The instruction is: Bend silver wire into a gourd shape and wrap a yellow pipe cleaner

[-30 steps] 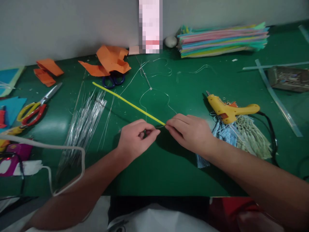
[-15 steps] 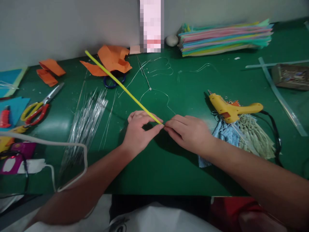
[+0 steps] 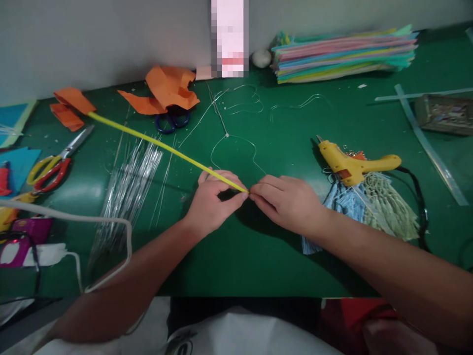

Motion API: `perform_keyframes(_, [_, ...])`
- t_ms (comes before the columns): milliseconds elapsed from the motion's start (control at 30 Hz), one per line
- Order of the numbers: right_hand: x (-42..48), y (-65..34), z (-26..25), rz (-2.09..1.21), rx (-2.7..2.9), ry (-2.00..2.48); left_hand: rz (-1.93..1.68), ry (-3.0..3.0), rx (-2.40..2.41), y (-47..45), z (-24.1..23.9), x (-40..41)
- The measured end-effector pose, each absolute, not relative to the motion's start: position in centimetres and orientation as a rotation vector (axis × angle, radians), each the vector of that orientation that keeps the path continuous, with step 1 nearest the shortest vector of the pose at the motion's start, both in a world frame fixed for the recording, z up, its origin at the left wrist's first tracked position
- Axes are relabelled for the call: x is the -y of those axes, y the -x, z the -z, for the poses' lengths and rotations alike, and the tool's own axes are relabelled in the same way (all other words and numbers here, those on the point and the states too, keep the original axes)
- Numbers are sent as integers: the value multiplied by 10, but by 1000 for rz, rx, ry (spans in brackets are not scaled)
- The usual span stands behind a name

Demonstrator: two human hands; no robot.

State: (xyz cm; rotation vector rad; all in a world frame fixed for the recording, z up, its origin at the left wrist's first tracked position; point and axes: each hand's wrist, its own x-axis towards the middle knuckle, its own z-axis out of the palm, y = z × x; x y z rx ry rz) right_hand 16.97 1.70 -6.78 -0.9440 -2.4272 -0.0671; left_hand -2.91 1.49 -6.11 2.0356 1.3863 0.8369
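Observation:
A long thin yellow strip (image 3: 170,149) slants from beside the folded orange paper down to my fingers at mid-table. My left hand (image 3: 216,199) pinches it close to its near end, between thumb and forefinger. At the tip, the closed fingertips of my right hand (image 3: 283,199) meet those of the left and grip the same end; what lies inside them is hidden. Just beyond the hands, a fine clear wire (image 3: 226,135) with a small white knot lies on the green table (image 3: 229,266), one strand running towards my right fingers.
On the left are a bundle of thin wires (image 3: 129,182), red-and-yellow scissors (image 3: 55,167) and a white cable (image 3: 127,236). Orange paper (image 3: 172,86) covers blue-handled scissors. A yellow glue gun (image 3: 354,160) rests on tassels (image 3: 388,202) at right. Coloured strips (image 3: 343,54) are stacked behind.
The yellow strip has swung left and lower, its far end now by the folded orange paper. Both hands stay pinched together in nearly the same place.

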Motion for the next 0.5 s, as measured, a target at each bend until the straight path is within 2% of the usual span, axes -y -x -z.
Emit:
perform_keyframes(200, [-17, -169, 69, 18, 2434, 940, -814, -2060, -1407, 27, 61, -15])
perform_keyframes(500, [-18, -170, 72, 145, 2463, 912, -861, -2127, -1371, 29, 62, -15])
